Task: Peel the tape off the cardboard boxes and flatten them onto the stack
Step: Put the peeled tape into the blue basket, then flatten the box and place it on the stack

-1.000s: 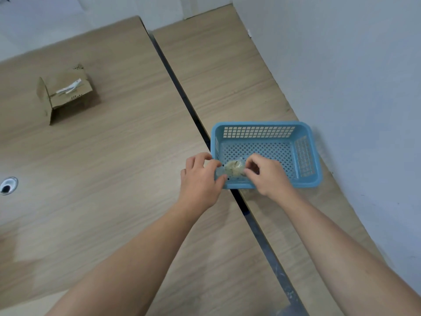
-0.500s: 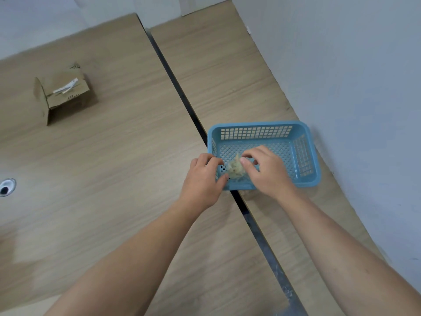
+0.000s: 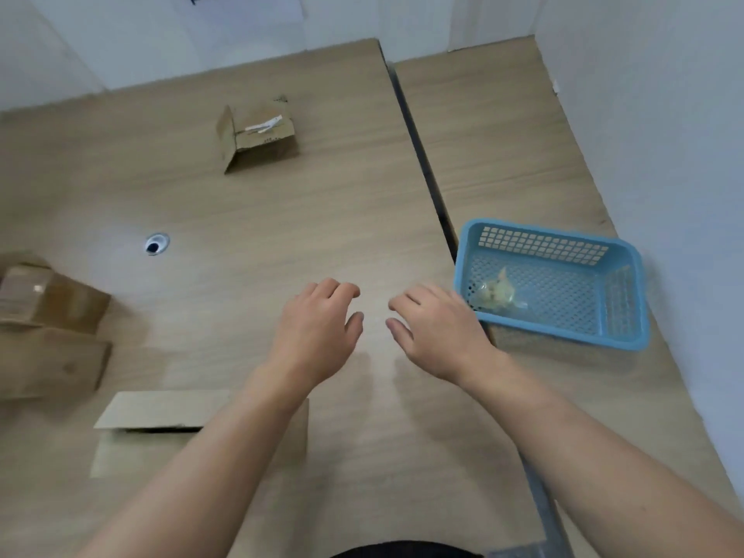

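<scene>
My left hand (image 3: 318, 328) and my right hand (image 3: 437, 330) hover over the wooden table, side by side, fingers loosely curled and holding nothing. A crumpled ball of peeled tape (image 3: 497, 294) lies inside the blue basket (image 3: 563, 334) just right of my right hand. A flattened cardboard box (image 3: 161, 412) lies under my left forearm. Two taped boxes are stacked at the left edge, the upper one (image 3: 48, 298) on the lower one (image 3: 52, 362). A partly opened box (image 3: 259, 134) with torn white tape stands at the far side.
A dark gap (image 3: 426, 175) runs between the two tabletops. A round cable hole (image 3: 156, 244) sits left of centre. White walls close in on the far and right sides.
Both hands let go of the tape ball, which now lies in the basket, and drew back left over the table. The view swung left, bringing the stacked boxes and flat cardboard into sight.
</scene>
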